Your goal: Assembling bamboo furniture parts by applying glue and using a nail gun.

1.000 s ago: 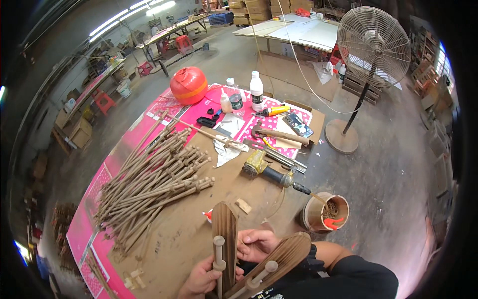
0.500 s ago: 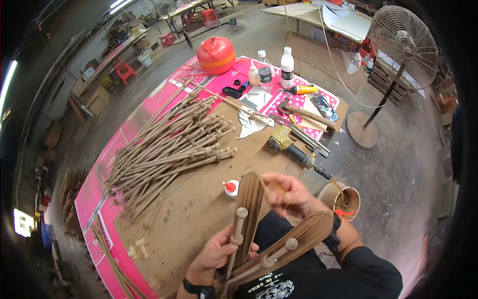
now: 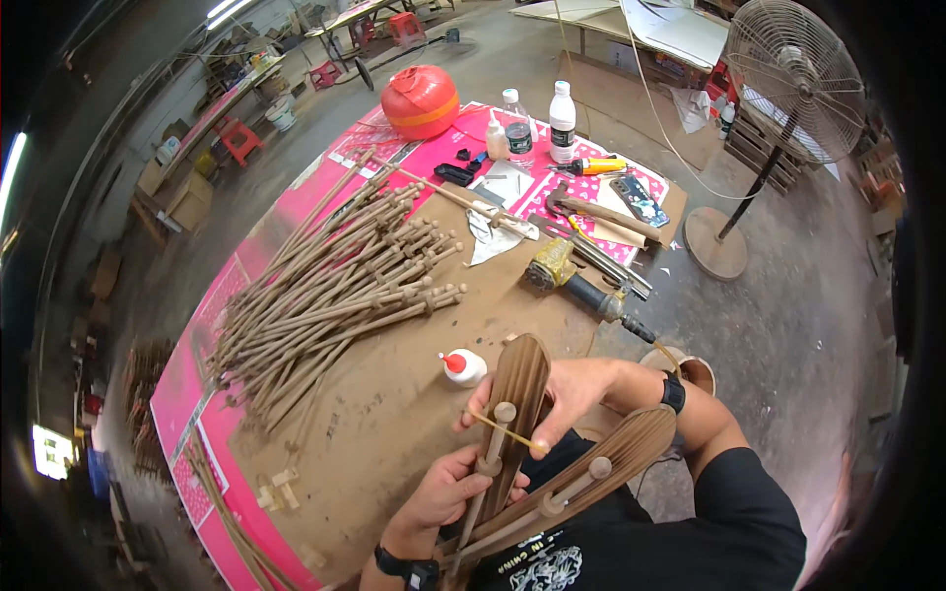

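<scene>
Head: yellow band [image 3: 519,436] across knobbed stick [image 3: 497,442], grained wooden paddle [image 3: 523,377].

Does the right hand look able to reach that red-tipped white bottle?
Probably yes. Nothing shows between the fingers of the right hand and the red-tipped white bottle, though it would likely have to release the yellowish band first.

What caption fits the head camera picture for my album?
The left hand holds a rounded wooden board and knobbed rod while the right hand holds a yellow band across them.
</scene>
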Demonstrator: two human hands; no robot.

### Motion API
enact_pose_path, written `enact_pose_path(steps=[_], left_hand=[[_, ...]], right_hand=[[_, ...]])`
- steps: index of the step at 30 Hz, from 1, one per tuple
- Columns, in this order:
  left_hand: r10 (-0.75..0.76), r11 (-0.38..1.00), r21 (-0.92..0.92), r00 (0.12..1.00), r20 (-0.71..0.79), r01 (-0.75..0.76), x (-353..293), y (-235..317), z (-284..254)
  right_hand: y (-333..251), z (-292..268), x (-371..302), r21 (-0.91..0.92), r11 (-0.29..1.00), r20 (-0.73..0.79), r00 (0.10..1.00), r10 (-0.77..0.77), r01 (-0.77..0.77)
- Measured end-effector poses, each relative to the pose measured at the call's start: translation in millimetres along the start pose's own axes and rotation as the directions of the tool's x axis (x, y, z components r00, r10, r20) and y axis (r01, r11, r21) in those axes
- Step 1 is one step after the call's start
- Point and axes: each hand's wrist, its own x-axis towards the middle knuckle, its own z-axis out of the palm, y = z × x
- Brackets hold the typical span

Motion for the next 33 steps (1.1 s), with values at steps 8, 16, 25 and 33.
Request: enact_pose_path(steps=[8,16,25,33], left_hand=[[-0.028,0.999,0.018,1.000,-0.001,0.028,2,-16,-1],[0.020,0.997,0.070,0.997,-0.073,-0.015,-11,-14,-2],[0.041,0.995,0.089,0.996,-0.077,-0.034,-21,8,28],[0.017,0.950,0.309,0.988,-0.151,0.031,-24,3,25]], right_hand=[[-11,1,-36,-0.390,0.921,-0.123,0.991,-0.053,0.001],[-36,-9,-71,-0.363,0.903,-0.137,0.972,0.191,-0.228],[13,40,-37,0.401,0.756,-0.325,0.852,-0.411,0.517],[-14,2,-46,0.315,0.936,-0.528,0.848,0.037,0.155]])
